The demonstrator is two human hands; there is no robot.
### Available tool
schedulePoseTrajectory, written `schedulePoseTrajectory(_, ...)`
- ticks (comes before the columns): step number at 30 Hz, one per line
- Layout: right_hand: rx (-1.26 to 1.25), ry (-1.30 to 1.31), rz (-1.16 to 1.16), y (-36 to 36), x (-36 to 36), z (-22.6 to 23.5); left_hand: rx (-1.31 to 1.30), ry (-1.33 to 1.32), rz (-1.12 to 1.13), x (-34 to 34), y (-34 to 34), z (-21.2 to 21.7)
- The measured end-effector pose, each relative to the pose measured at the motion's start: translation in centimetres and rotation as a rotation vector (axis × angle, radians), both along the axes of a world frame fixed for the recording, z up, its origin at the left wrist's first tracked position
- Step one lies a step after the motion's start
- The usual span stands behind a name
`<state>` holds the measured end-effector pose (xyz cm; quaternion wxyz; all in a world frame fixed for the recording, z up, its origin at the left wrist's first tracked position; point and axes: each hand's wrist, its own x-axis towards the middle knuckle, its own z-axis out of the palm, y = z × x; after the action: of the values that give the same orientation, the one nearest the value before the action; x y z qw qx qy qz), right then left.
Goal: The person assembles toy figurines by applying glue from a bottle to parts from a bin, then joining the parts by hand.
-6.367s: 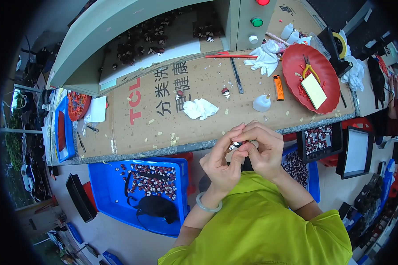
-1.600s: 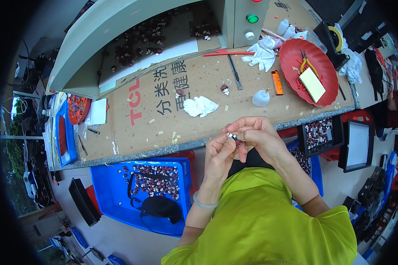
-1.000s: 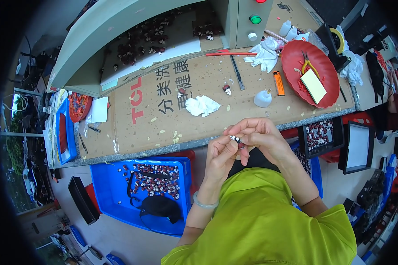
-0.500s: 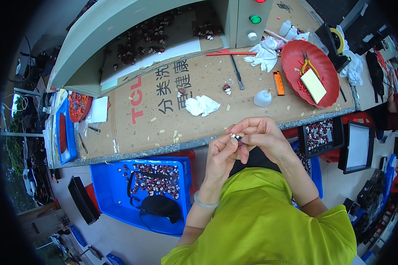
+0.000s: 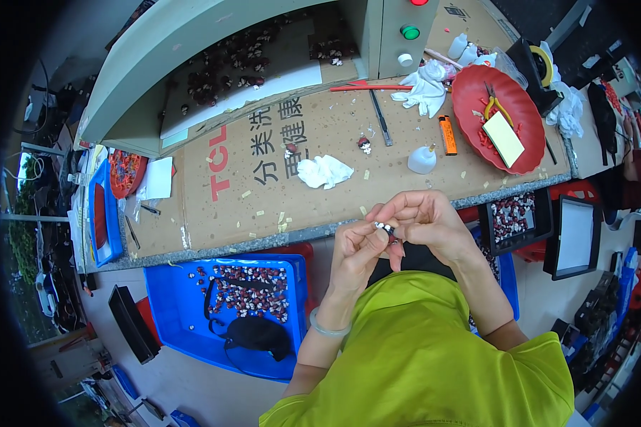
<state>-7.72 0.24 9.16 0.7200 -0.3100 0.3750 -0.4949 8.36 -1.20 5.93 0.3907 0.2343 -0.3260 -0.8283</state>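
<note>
Between my two hands, just in front of the table edge, is a small figurine (image 5: 385, 228) in white and dark colours. My left hand (image 5: 356, 249) pinches it from one side, and my right hand (image 5: 431, 226) closes on it from the other. Fingers cover much of the piece, so its lower part is hard to make out. On the cardboard beyond my hands lie a similar small dark-red and white figurine (image 5: 364, 145), a crumpled white cloth (image 5: 325, 172) and a squat translucent bottle (image 5: 422, 159).
A red dish (image 5: 470, 128) holds yellow-handled pliers and a pale yellow pad; an orange lighter (image 5: 448, 135) lies beside it. At the back stands an arched machine (image 5: 132, 78) with many figurines inside. Below the table edge, a blue bin (image 5: 181, 313) and a black tray (image 5: 502, 242) hold more.
The figurine has turned slightly and shifted a little between my fingers. Both hands stay in nearly the same place, and the view has moved very slightly.
</note>
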Motion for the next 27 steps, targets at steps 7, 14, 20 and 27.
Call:
schedulePoseTrajectory(7,-0.025,-0.038,0.024,0.0,-0.1,0.5,-0.083,0.074,-0.049,0.5,-0.1,-0.8)
schedulePoseTrajectory(14,-0.017,-0.020,0.036,0.0,-0.4,-0.2,-0.098,0.072,-0.060,0.3,-0.2,-0.8)
schedulePoseTrajectory(20,-0.015,0.020,0.044,0.0,-0.1,-0.3,0.005,0.133,-0.101,0.1,-0.5,-0.4)
schedulePoseTrajectory(27,-0.054,0.096,0.148,-0.2,-0.3,0.1,0.035,0.197,-0.118,0.2,-0.6,-1.4)
